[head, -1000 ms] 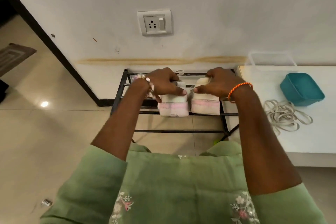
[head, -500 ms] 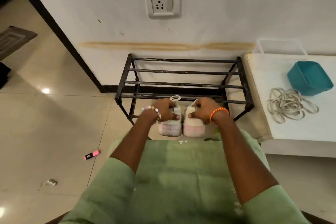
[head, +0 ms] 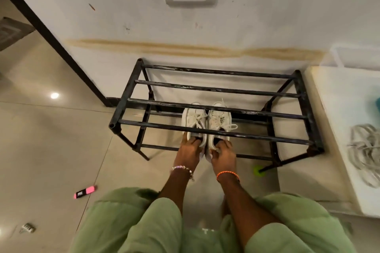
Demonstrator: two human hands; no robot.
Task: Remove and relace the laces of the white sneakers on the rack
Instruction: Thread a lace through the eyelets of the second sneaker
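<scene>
Two white sneakers stand side by side, toes toward the wall, under the top bars of the black metal rack [head: 207,88]. The left sneaker [head: 193,118] and the right sneaker [head: 219,118] both show white laces across their tongues. My left hand [head: 190,150] grips the heel opening of the left sneaker, fingers curled inside it. My right hand [head: 223,153] grips the heel of the right sneaker the same way. The front top bar crosses over both shoes.
A white low table [head: 337,121] at the right carries a coil of white cord [head: 368,152] and a teal tub at the edge. A pink highlighter [head: 85,191] and a small clip [head: 27,228] lie on the tiled floor. A green ball [head: 258,170] sits by the rack's right leg.
Both hands have carried the sneakers from the rack's top bars down to the lower level beneath them. The view has tilted further downward.
</scene>
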